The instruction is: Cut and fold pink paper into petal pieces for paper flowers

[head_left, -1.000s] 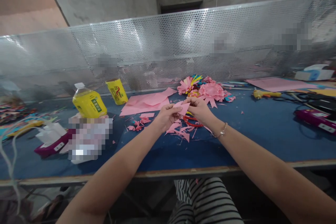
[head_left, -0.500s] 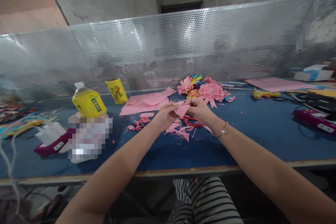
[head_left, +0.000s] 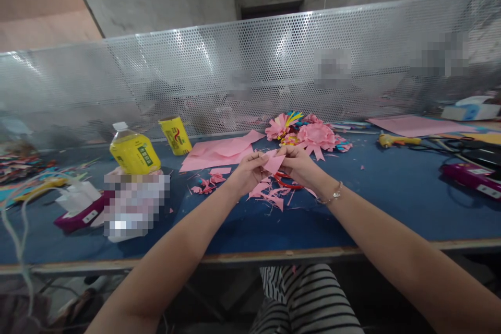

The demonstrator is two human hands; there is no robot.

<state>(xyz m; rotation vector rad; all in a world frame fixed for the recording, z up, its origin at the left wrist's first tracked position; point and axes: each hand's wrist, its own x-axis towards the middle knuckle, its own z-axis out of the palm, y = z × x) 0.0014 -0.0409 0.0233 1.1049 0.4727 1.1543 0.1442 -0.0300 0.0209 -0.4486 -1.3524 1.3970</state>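
Observation:
Between my two hands is a small folded piece of pink paper (head_left: pixel 273 163), held above the table. My left hand (head_left: pixel 250 171) pinches its left side, and my right hand (head_left: pixel 299 166) grips its right side with fingers closed. Below them lie red-handled scissors (head_left: pixel 288 182), partly covered by my right hand, among pink paper scraps (head_left: pixel 270 197). Just beyond my hands sits a pink paper flower (head_left: pixel 318 138) with ribbon-like tails, beside other pink, yellow and blue paper pieces. Larger pink sheets (head_left: pixel 217 152) lie behind my left hand.
At left stand a yellow-liquid bottle (head_left: pixel 135 152), a yellow can (head_left: pixel 176 136) and a purple power strip (head_left: pixel 80 217) with plugs. Rightward lie a yellow glue gun (head_left: pixel 395 140), cables and another purple strip (head_left: pixel 472 177). A perforated metal screen (head_left: pixel 219 68) closes the table's back.
My hands keep their hold on the pink paper, with barely any finger movement. The whole view has shifted very slightly.

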